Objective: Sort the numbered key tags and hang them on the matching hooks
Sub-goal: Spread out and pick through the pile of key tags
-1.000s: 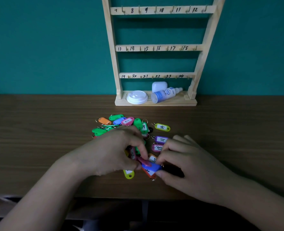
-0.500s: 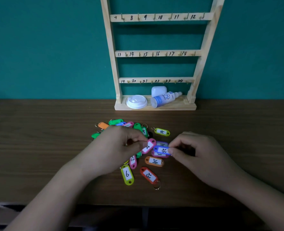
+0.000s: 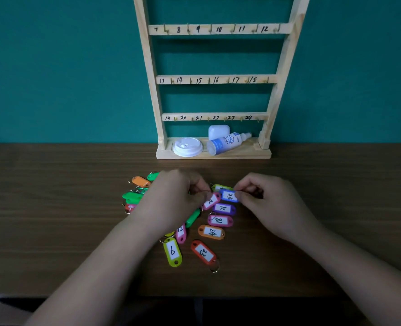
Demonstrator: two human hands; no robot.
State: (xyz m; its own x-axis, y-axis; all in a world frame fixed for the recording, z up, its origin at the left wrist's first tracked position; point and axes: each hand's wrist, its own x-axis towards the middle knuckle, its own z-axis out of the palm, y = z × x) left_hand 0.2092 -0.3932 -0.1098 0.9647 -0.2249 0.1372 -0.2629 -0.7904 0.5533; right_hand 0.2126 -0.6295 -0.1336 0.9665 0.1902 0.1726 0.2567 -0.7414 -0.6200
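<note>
Tags (image 3: 133, 196) in orange and green lie heaped on the table (image 3: 53, 220) at the left, partly under the left hand (image 3: 176, 198), whose curled fingers pinch a pink tag (image 3: 210, 200) by its upper end; its number is too skewed to read surely. Just beside it, the blue tag (image 3: 229, 196) marked 23 is pinched at its right end between thumb and forefinger of the right hand (image 3: 265, 201), above the purple tag (image 3: 224, 208) and the loose spread nearer the body. The likeliest trouble is a tangle: the rings of both held tags are hidden under the fingers, and if they are snagged together, drawing the hands apart could jerk one tag free or scatter its neighbours. Misreading is another risk, since the handwritten figures face away, so 22 and 23 could be confused. Behind, the wooden rack (image 3: 286, 67) shows only bare hooks; the small hook (image 3: 241, 119) beside 23 on the lowest rail looks fiddly, and a missed ring would probably drop the tag onto the white lid (image 3: 187, 147) or bottle (image 3: 227, 143) below.
</note>
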